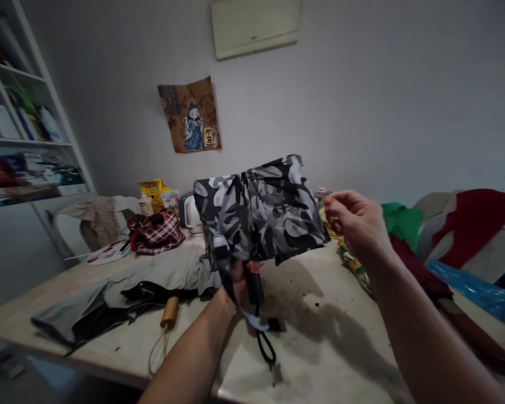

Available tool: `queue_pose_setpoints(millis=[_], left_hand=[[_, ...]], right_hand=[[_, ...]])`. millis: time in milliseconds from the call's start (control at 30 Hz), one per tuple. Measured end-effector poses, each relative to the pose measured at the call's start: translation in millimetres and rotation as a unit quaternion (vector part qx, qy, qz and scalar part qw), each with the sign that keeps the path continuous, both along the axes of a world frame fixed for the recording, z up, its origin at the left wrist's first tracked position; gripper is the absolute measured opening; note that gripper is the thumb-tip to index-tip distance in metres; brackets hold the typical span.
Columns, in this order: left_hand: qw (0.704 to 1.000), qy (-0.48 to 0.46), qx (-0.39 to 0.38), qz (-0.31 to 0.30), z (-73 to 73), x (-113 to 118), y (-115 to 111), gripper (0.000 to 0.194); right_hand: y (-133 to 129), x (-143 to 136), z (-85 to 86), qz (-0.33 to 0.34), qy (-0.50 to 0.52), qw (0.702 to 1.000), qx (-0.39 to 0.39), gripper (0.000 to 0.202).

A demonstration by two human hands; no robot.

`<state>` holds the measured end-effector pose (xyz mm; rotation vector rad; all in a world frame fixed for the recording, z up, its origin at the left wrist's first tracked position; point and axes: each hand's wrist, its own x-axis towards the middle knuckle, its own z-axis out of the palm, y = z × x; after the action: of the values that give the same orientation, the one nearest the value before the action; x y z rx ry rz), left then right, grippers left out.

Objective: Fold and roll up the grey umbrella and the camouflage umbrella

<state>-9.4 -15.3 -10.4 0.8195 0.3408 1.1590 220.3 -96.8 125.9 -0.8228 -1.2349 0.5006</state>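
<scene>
A folding umbrella point(273, 207) in black, grey and white camouflage fabric is held up above the table, its canopy folded down but loose and its panels spread. My left hand point(235, 280) is closed around it from below, by the black handle point(256, 287); the canopy and a strap partly hide the fingers. The grey strap point(255, 320) dangles from the umbrella, and a black cord loop point(266, 349) hangs under the handle. To the right of the canopy, my right hand point(356, 221) has its fingers curled in a pinch, apart from the fabric, with nothing visible in them.
On the table point(311, 365) lie a grey garment point(151, 275), a wooden-handled tool point(169, 313), a red checked cloth bag point(164, 233) and a round fan point(109, 251). A dark red folded umbrella point(421, 269) and a blue plastic packet point(475, 289) lie right. Chairs stand behind.
</scene>
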Motion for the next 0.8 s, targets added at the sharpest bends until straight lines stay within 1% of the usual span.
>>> queue_pose_setpoints(millis=[33,67,133,167,233,300,367,433,500,567,667,800], left_hand=[[1.000,-0.007,-0.009,-0.014,3.0,1,-2,0.033],[0.999,-0.014,-0.017,-0.026,6.1,2,-4,0.034],[0.998,-0.031,-0.024,-0.039,12.5,3,-8,0.029],[0.998,-0.039,-0.024,-0.042,15.4,3,-9,0.026],[0.998,-0.047,-0.021,-0.046,18.9,4,-10,0.022],[0.998,-0.039,-0.021,-0.048,17.9,5,-9,0.020],[0.998,-0.019,-0.028,-0.046,11.9,7,-6,0.017],[0.998,0.005,-0.041,-0.039,2.8,9,-2,0.014],[0.998,0.023,-0.054,-0.031,-6.0,10,2,0.015],[0.997,0.030,-0.061,-0.029,-11.1,10,4,0.016],[0.997,0.029,-0.058,-0.045,-9.9,9,2,0.015],[0.994,0.008,-0.070,-0.089,-0.7,10,-6,0.021]], right_hand=[[6,2,-3.7,0.008,-0.048,0.998,-0.037,0.031],[11,3,-7.1,0.031,-0.101,0.992,-0.076,0.032],[16,2,-13.2,0.089,-0.196,0.967,-0.134,0.034],[18,0,-15.9,0.110,-0.233,0.955,-0.146,0.033],[19,-9,-21.3,0.131,-0.280,0.940,-0.142,0.027],[20,-21,-27.0,0.137,-0.294,0.935,-0.144,0.020],[20,-31,-32.9,0.136,-0.298,0.931,-0.159,0.012],[21,-39,-37.8,0.135,-0.303,0.929,-0.167,0.014],[22,-43,-40.8,0.149,-0.305,0.926,-0.163,0.017],[22,-44,-42.0,0.160,-0.286,0.933,-0.150,0.021],[21,-46,-41.1,0.155,-0.245,0.946,-0.144,0.020],[14,-54,-38.4,0.181,-0.247,0.933,-0.188,0.015]])
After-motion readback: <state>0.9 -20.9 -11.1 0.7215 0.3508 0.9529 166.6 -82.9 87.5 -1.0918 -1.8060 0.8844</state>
